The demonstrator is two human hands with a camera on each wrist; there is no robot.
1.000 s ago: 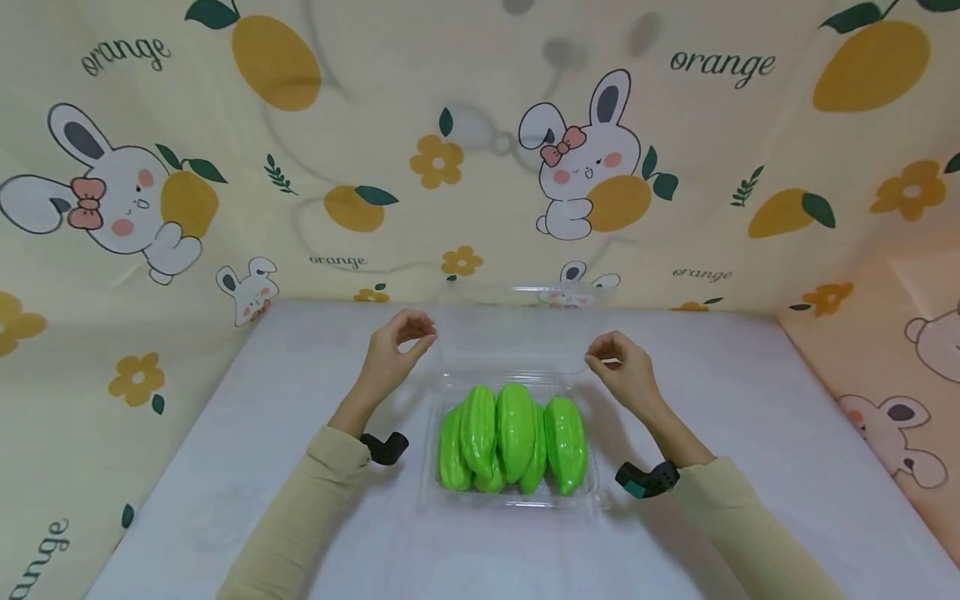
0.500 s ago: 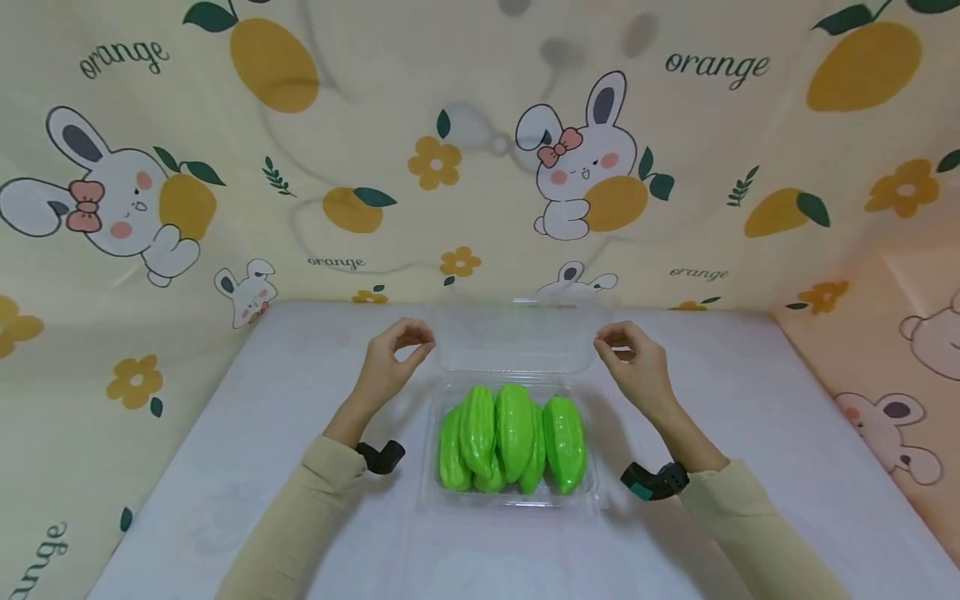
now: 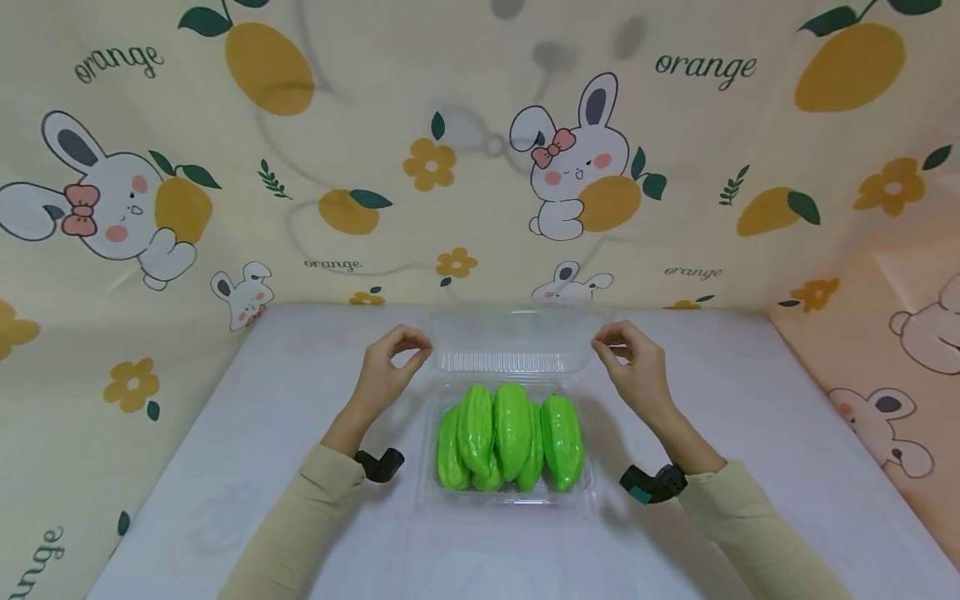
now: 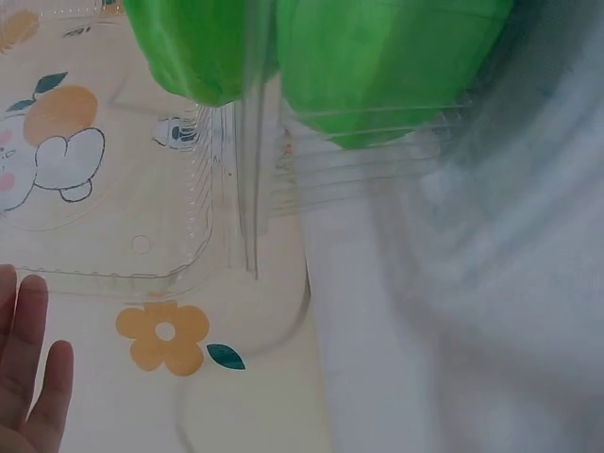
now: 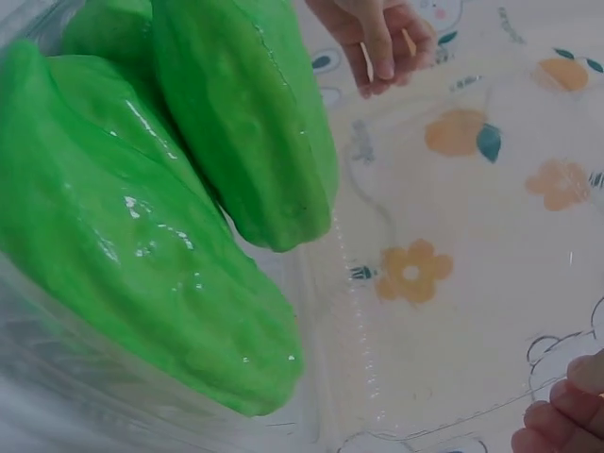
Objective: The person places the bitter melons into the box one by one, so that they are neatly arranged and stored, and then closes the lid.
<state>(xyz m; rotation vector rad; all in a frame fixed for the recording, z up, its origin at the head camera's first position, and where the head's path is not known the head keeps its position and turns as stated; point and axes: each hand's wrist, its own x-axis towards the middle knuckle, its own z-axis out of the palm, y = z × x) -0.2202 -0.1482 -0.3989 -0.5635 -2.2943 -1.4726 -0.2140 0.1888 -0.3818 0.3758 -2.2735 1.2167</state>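
Note:
A clear plastic clamshell box holds several glossy green, ribbed, oblong fruits or vegetables, packed side by side. Its see-through lid is hinged up behind the base. At the lid's left edge, my left hand pinches with thumb and fingertips together. My right hand does the same at the right edge. In the left wrist view, the left fingers show by the lid's rim; the thumb is out of frame. The right wrist view has the right fingertips at the lid's near rim.
The box rests on a white table. A printed backdrop with rabbits, oranges and flowers rises behind the table and along its sides. Black wrist cameras are strapped on both wrists.
The lid has tilted, its top edge now lower in view and its ribbed side showing. The left hand has dropped slightly; the right hand has shifted a little right.

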